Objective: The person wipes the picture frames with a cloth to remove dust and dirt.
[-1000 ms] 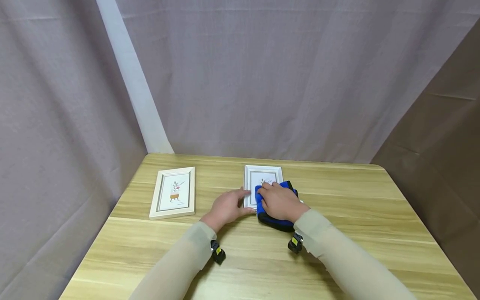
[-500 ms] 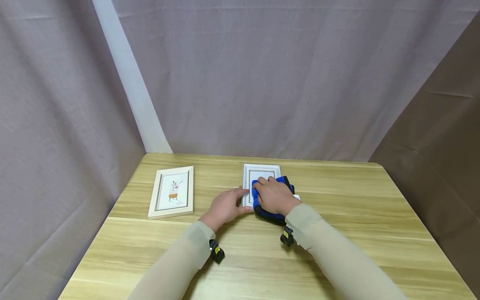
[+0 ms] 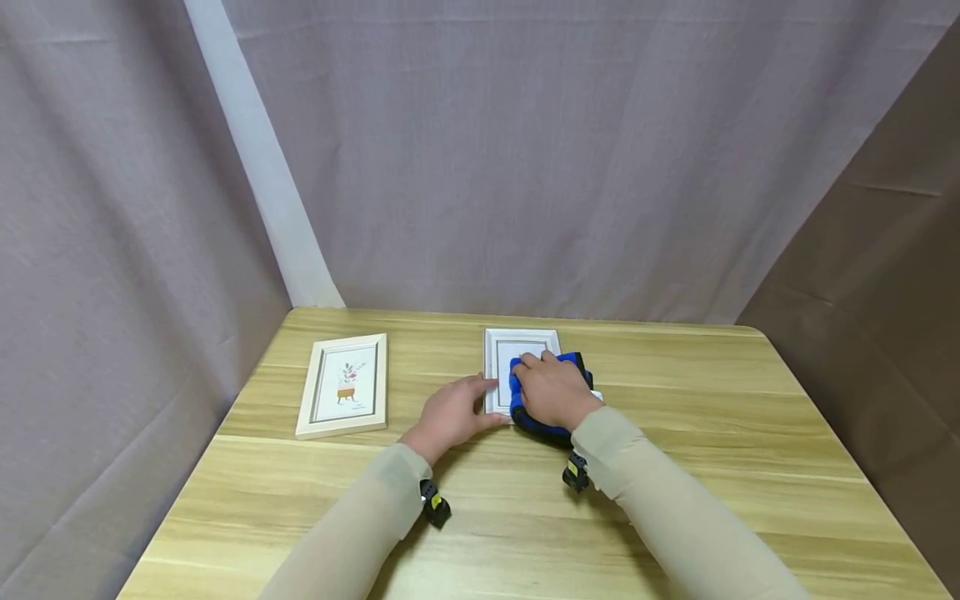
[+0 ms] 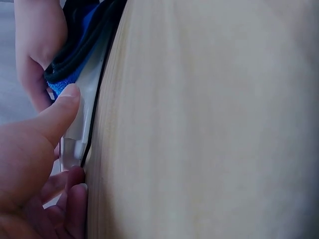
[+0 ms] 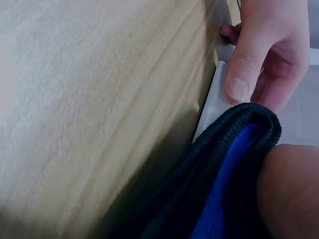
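At one table [image 3: 750, 433], two hands [image 3: 450, 414] [image 3: 553, 390], two picture frames [image 3: 343, 387] [image 3: 510, 354], one blue cloth [image 3: 527, 418].

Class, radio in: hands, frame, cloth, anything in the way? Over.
Left hand holds white frame, near left corner. Right hand holds blue cloth on it. Cloth hides part of frame; cream frame apart, left.

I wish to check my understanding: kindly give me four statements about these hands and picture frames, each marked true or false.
1. The right hand has a blue, black-edged fabric cloth in its grip. True.
2. The cream rectangular picture frame stands upright. False: it lies flat on the light wooden table.
3. The left hand touches the cream frame. False: it holds the white rectangular picture frame.
4. The cloth covers part of the white frame. True.
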The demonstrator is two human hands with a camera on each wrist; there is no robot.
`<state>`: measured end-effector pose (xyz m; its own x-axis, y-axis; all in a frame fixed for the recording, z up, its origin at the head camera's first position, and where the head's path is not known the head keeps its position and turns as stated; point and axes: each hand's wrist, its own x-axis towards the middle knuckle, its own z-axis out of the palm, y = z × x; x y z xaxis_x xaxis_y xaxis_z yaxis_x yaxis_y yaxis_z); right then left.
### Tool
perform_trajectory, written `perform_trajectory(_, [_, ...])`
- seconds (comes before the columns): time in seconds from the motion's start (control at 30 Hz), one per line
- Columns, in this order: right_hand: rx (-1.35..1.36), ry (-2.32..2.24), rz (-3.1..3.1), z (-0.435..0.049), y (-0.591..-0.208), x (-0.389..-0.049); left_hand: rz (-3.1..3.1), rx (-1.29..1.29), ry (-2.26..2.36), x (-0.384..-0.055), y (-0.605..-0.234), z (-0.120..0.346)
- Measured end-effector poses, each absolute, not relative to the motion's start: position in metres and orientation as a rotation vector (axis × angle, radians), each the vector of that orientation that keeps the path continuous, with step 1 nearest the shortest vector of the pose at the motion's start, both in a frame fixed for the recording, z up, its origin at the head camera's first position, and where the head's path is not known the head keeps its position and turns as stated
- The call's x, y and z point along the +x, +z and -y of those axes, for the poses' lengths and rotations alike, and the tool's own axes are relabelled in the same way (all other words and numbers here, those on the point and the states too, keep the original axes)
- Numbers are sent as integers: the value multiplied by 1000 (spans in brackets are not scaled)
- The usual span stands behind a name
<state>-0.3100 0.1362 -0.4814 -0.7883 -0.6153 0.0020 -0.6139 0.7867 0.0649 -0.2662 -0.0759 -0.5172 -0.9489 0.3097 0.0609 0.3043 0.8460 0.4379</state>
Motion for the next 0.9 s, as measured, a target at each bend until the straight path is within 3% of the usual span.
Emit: perform_trajectory(0.9, [1013,99,2964,-155,-486,-313,-3016,466,700,-267,-519,75])
